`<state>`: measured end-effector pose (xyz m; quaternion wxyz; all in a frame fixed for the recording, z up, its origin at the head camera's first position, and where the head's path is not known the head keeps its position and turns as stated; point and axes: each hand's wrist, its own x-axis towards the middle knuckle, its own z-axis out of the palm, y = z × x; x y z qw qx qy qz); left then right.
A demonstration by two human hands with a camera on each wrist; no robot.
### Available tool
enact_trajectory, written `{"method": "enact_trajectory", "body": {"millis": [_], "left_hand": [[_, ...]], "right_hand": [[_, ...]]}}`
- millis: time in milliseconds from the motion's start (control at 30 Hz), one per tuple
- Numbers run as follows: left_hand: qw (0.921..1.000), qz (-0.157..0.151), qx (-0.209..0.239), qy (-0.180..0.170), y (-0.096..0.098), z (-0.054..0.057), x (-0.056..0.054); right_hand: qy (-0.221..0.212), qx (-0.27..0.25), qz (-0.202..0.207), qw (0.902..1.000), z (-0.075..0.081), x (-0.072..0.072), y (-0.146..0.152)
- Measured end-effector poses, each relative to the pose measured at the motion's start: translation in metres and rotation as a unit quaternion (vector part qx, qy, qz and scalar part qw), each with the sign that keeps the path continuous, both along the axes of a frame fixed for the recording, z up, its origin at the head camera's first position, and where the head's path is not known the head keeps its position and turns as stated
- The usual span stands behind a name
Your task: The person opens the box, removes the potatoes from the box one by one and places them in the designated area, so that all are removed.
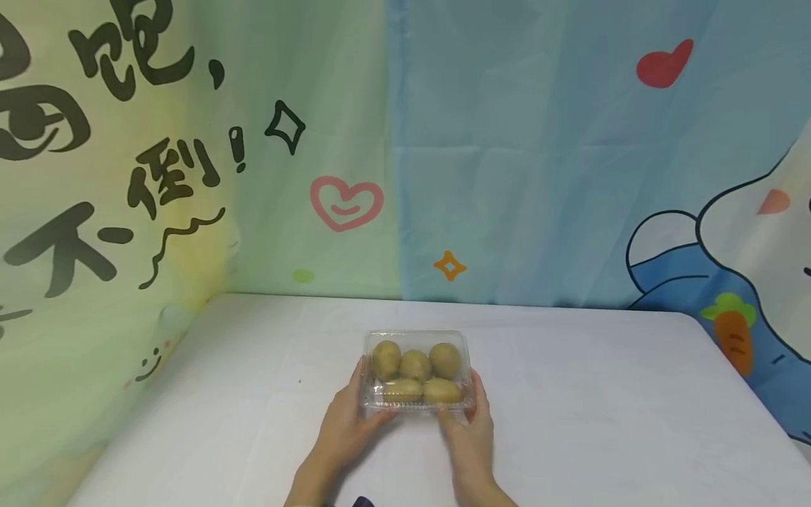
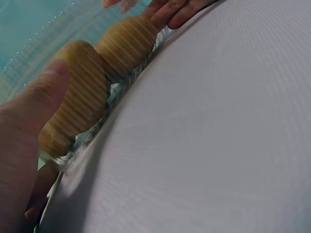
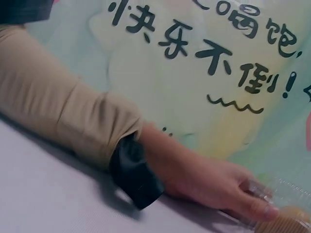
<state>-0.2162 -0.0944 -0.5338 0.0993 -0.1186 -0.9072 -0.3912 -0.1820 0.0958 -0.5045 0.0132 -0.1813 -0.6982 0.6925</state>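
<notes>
One clear plastic clamshell container (image 1: 415, 406) was found at the middle of the desk (image 1: 602, 408), squared to the near side. Contents: five tan, oval potatoes (image 1: 415, 366), by appearance, three across the back and two lying side by side at the front, seen through ribbed walls. Whether the base touched the desk could not be determined.

The person's left grip (image 1: 347, 419) held the container at its left side, thumb along the near edge; the right grip (image 1: 467, 431) held the right side in like manner, thumb also at the near edge. Both were closed on the container.

The desk bore a plain white covering. A beige sleeve (image 3: 68, 116) and a dark fitting (image 3: 136, 174) at the left wrist were noted in the right wrist view.

Behind stood a printed backdrop (image 1: 538, 176), yellow-green at left and blue at right, with black Chinese characters (image 1: 174, 179), a pink heart outline (image 1: 346, 204), a solid red heart (image 1: 662, 67) and an orange carrot (image 1: 733, 341) beside a white cartoon figure (image 1: 776, 260).
</notes>
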Motion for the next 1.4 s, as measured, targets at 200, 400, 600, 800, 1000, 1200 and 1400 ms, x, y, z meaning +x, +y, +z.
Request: {"method": "enact_trajectory", "body": {"millis": [200, 400, 600, 800, 1000, 1200, 1400], "left_hand": [[0.9999, 0.009, -0.009, 0.002, -0.002, -0.001, 0.000], [0.9999, 0.008, -0.010, -0.001, -0.002, -0.001, 0.000], [0.9998, 0.006, -0.018, 0.000, -0.001, 0.000, 0.000], [0.9995, 0.013, -0.029, 0.006, -0.001, 0.000, 0.000], [0.9995, 0.019, -0.025, 0.003, -0.003, 0.000, 0.001], [0.9995, 0.022, -0.020, -0.008, -0.004, -0.002, 0.000], [0.9993, 0.028, -0.023, -0.010, -0.003, -0.003, -0.001]], "right_hand": [[0.014, 0.030, -0.012, 0.9994, -0.006, 0.004, -0.005], [0.025, 0.029, -0.015, 0.9991, -0.007, 0.004, -0.005], [0.028, 0.041, -0.004, 0.9988, -0.007, 0.000, 0.000], [0.034, 0.040, -0.001, 0.9986, -0.007, -0.002, 0.004], [0.034, 0.049, 0.008, 0.9982, -0.006, -0.003, 0.004], [0.038, 0.082, 0.038, 0.9952, -0.003, -0.005, 0.009], [0.084, 0.180, 0.074, 0.9773, -0.008, -0.012, 0.022]]}}
